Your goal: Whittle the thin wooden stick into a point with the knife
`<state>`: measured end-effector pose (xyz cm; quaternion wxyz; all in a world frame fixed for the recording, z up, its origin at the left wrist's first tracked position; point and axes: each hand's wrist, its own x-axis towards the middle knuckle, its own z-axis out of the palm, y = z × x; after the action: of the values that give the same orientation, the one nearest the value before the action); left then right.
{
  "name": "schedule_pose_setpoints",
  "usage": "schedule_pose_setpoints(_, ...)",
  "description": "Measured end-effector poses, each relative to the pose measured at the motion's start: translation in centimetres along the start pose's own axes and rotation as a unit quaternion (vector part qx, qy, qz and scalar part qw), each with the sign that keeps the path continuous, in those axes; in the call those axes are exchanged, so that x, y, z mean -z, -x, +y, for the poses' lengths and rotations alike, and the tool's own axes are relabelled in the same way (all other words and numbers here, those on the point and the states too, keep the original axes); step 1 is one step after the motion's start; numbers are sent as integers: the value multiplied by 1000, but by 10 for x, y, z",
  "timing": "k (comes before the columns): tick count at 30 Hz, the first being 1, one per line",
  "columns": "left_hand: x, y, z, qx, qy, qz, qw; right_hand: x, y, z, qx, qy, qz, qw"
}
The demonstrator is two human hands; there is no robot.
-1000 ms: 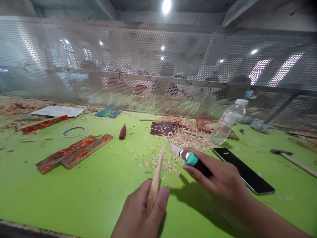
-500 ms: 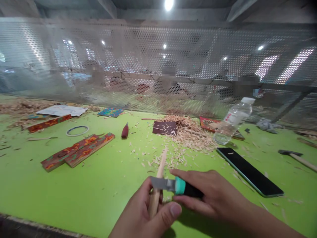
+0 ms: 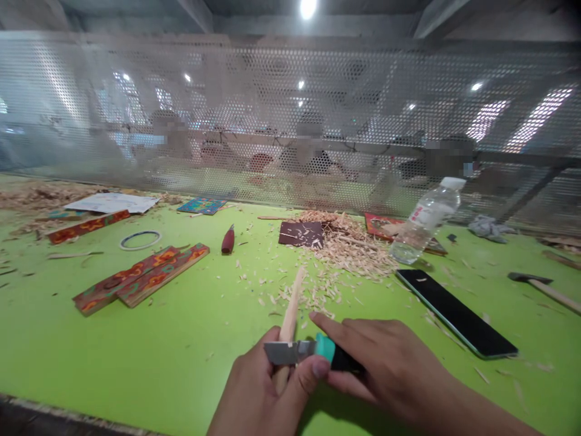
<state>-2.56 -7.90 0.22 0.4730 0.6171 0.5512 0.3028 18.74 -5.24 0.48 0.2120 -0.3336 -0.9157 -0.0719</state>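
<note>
A slim pale wooden stick points away from me, its lower part gripped by my left hand. My right hand is closed round the black and turquoise handle of a knife. The blade lies crosswise over the stick, just above the left hand's grip. My left thumb rests by the blade's base, near the turquoise collar. Part of the handle is hidden by my right fingers. Beyond the stick's tip, wood shavings are heaped round a dark brown square piece.
Painted wooden strips, a tape roll and a red-handled tool lie left on the green table. A phone, a tilted plastic bottle and a small hammer-like tool are right. Perforated mesh stands behind; people sit beyond.
The knife blade has slid down the stick toward me, closer to my left thumb. My right hand has moved slightly with it. Both hands keep their holds.
</note>
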Motion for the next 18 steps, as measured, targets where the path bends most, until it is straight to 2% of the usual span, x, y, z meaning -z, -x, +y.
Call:
schedule_pose_setpoints(3,-2,0,1,18,-18,15,1000,1,0,0,-43,-10,22,999)
schedule_pose_setpoints(5,-2,1,0,25,-11,13,1000,2,0,7,-94,-12,68,993)
schedule_pose_setpoints(8,1,3,1,24,74,-33,996,2,2,21,-152,-14,132,979)
schedule_pose_setpoints(13,6,6,2,38,252,-112,961,-1,2,26,-162,-49,94,981)
schedule_pose_setpoints(18,7,6,-3,39,328,-155,931,0,-3,16,-141,-74,57,986)
